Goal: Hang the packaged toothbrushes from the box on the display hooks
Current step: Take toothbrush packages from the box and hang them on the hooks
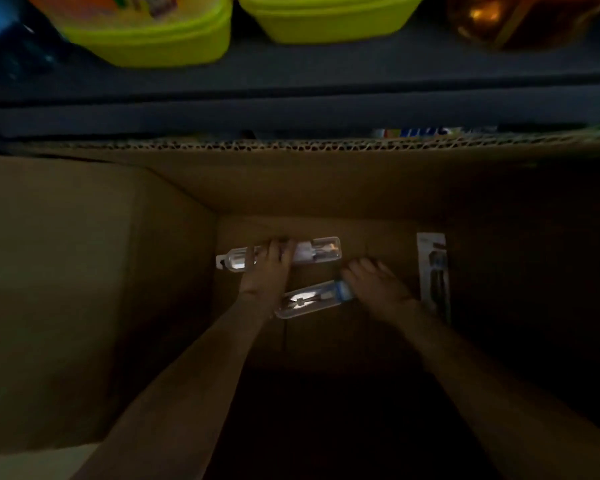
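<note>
I look down into a deep, dim cardboard box [174, 258]. Three packaged toothbrushes are at its bottom. One clear pack [321, 252] lies crosswise at the far side, and my left hand [267, 271] lies over its middle with fingers curled on it. A second clear pack [307, 299] lies slanted nearer to me; my right hand [376, 284] holds its blue right end. The third pack [433, 271] stands on edge against the box's right wall, untouched.
The box's corrugated far rim [291, 145] sits under a dark shelf [291, 84]. On that shelf stand two lime-green plastic containers [146, 39] [326, 19] and an amber item [520, 19]. No display hooks are in view.
</note>
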Available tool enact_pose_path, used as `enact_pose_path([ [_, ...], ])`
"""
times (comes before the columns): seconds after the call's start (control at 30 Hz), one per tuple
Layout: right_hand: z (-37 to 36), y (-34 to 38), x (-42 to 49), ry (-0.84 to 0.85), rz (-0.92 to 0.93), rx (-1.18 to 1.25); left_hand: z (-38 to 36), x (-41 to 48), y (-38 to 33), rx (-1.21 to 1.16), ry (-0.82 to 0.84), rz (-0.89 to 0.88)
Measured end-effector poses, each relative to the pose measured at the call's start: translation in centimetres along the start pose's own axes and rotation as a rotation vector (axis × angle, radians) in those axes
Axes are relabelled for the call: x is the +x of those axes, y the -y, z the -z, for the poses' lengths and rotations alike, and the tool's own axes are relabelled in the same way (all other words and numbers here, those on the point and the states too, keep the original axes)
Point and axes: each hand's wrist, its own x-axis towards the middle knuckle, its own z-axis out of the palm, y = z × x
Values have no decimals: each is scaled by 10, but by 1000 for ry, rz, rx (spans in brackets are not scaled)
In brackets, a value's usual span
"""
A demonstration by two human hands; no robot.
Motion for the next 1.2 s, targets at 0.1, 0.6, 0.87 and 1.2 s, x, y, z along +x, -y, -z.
enact_pose_path([
  [0.1, 7, -2, -3, 24, 43, 6, -6, 8, 1, 83, -141, -44],
  [0.6, 64, 23, -74, -46, -401, 741, 62, -104, -39, -1442, 203, 553],
  [0.87, 68, 103, -28, -70, -17, 927, 51, -82, -22, -1835, -74, 913],
  [1.2, -8, 105, 45, -173, -426, 451, -2, -71, 32, -1604, 8, 832],
])
